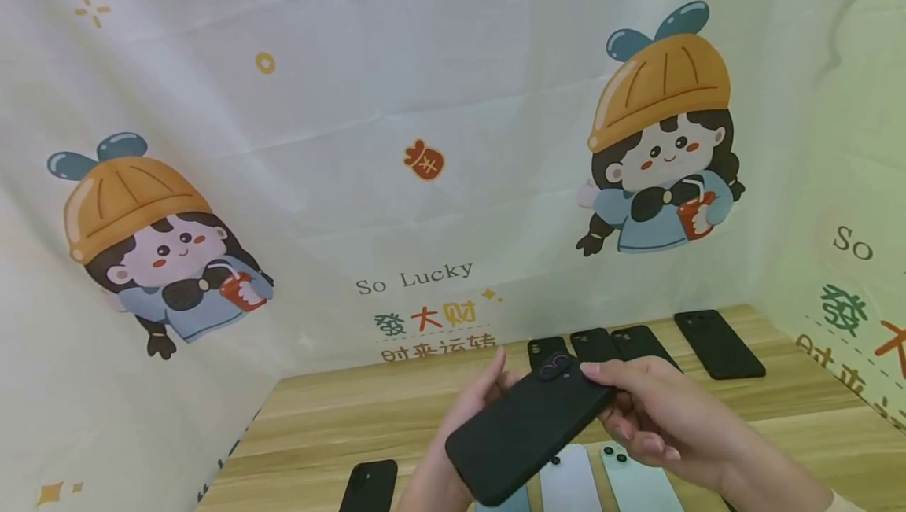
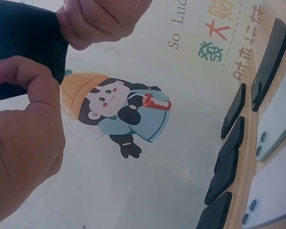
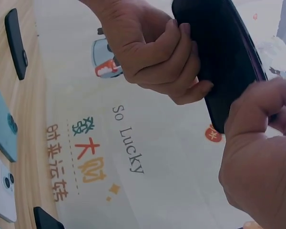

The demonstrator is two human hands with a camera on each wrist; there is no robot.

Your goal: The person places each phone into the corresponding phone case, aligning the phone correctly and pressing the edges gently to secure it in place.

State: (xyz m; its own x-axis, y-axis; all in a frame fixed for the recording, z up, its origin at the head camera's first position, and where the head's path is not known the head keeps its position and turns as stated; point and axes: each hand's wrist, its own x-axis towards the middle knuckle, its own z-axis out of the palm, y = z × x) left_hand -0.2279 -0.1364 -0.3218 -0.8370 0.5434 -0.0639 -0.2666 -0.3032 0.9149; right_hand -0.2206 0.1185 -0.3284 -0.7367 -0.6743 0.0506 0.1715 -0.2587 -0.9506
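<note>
Both hands hold a matte black phone (image 1: 531, 429) above the table, tilted, with its camera ring at the upper end. My right hand (image 1: 665, 410) pinches the camera end at a corner, thumb on the back and fingers curled below. My left hand (image 1: 470, 414) is partly hidden behind the phone and grips it along its left side. In the right wrist view, the left hand's curled fingers (image 3: 174, 67) lie at one edge of the dark phone (image 3: 224, 52). In the left wrist view, the right hand (image 2: 105, 19) grips the far end of the phone.
Several black phones lie along the back of the wood-grain table (image 1: 340, 410), one of them farther right (image 1: 718, 343). A white phone (image 1: 569, 480) and a pale green phone (image 1: 640, 484) lie beneath the hands. Another black phone (image 1: 370, 487) lies front left. A printed cloth (image 1: 453, 221) hangs behind.
</note>
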